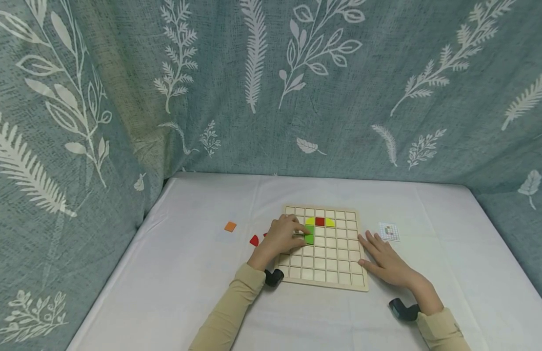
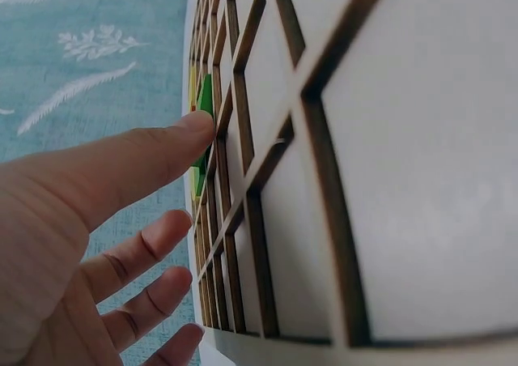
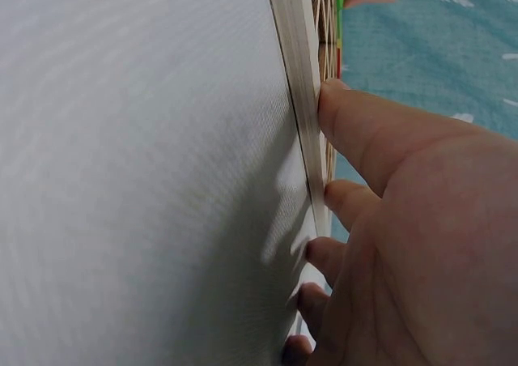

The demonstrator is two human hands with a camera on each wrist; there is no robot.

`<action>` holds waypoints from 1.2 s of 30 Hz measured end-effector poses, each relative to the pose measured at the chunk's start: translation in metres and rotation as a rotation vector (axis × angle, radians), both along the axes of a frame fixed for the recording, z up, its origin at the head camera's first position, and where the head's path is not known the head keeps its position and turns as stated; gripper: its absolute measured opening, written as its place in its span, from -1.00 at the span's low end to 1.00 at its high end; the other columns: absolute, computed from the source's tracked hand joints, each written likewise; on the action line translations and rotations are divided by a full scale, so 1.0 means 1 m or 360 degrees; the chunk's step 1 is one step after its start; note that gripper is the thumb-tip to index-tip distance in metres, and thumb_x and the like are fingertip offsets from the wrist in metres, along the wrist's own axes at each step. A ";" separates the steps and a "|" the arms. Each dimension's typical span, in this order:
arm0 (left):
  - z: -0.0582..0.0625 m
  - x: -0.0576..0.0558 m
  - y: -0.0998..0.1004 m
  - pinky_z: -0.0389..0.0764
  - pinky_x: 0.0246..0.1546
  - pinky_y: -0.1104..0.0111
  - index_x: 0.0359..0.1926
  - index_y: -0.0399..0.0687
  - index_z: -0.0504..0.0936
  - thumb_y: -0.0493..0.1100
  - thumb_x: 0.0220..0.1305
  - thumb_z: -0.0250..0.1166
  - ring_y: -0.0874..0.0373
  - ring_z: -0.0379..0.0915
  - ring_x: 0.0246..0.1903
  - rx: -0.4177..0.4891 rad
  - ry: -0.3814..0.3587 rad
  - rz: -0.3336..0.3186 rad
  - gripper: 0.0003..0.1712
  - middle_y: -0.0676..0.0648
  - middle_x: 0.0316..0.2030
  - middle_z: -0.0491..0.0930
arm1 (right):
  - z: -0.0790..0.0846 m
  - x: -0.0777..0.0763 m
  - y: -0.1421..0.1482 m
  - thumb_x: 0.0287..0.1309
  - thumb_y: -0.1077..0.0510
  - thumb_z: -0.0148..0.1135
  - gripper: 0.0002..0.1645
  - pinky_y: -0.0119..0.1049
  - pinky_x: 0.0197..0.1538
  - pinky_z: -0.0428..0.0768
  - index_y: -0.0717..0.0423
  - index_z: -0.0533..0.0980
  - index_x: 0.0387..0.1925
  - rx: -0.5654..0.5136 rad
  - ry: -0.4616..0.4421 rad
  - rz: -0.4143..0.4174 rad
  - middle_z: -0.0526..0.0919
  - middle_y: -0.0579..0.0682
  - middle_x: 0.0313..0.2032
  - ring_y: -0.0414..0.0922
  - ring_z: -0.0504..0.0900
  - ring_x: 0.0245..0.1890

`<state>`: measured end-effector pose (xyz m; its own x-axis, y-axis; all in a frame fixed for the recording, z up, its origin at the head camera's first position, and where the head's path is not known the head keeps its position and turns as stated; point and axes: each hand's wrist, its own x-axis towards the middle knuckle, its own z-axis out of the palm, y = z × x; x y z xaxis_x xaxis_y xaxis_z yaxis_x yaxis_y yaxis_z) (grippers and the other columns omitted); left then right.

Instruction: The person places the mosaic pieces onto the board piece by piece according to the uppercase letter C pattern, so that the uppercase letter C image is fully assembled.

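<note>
A wooden grid board (image 1: 327, 278) lies on the white table. My left hand (image 1: 280, 237) reaches over its left side, thumb and index finger pinching a green square tile (image 1: 309, 239) at a grid cell. In the left wrist view the thumb presses on the edge of the green tile (image 2: 205, 99), and the other fingers are loosely bent. Just above it is a second green piece. Farther up, a red square (image 1: 319, 222) sits between two yellow pieces (image 1: 330, 223). My right hand (image 1: 387, 262) rests with extended fingers along the board's right edge, thumb touching the frame (image 3: 303, 99).
Left of the board lie an orange square (image 1: 230, 226) and a red quarter-round piece (image 1: 254, 240), with another red bit partly hidden by the left hand. A small printed pattern card (image 1: 389, 232) lies to the right. A patterned teal curtain (image 1: 271, 97) hangs behind the table.
</note>
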<state>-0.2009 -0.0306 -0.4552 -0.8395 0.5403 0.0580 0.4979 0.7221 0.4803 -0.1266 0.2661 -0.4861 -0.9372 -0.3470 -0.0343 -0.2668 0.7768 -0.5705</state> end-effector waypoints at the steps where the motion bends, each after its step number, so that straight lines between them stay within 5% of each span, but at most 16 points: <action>1: 0.000 0.000 0.000 0.32 -0.18 0.18 -0.16 0.12 0.71 -0.06 0.07 0.38 0.10 0.30 -0.21 0.0000 -0.0007 0.0001 -0.75 -0.02 -0.21 0.50 | 0.000 0.000 0.000 0.25 -0.11 0.04 -0.19 0.29 0.28 -0.21 0.19 0.07 0.38 0.0002 -0.0008 -0.0001 -0.06 0.34 0.38 0.34 -0.18 0.37; 17: -0.003 0.000 -0.002 0.32 -0.16 0.17 -0.17 0.18 0.70 -0.01 0.07 0.38 0.10 0.30 -0.18 -0.0038 -0.0015 0.0014 -0.75 0.01 -0.20 0.48 | 0.003 0.000 0.001 0.25 -0.12 0.03 -0.18 0.29 0.29 -0.21 0.17 0.05 0.39 0.0041 -0.0034 0.0003 -0.07 0.32 0.39 0.32 -0.19 0.37; 36: -0.003 0.004 -0.029 0.32 -0.22 0.18 -0.18 0.11 0.70 -0.04 0.04 0.40 0.13 0.25 -0.30 -0.0023 0.0020 0.0124 -0.74 0.00 -0.23 0.49 | 0.001 -0.003 0.004 0.26 -0.13 0.03 -0.18 0.28 0.29 -0.22 0.17 0.05 0.39 0.0059 -0.0058 0.0006 -0.08 0.32 0.39 0.32 -0.20 0.38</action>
<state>-0.1966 -0.0598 -0.4578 -0.8782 0.4743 0.0613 0.4458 0.7656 0.4638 -0.1299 0.2696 -0.4848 -0.9338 -0.3485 -0.0810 -0.2495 0.7965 -0.5508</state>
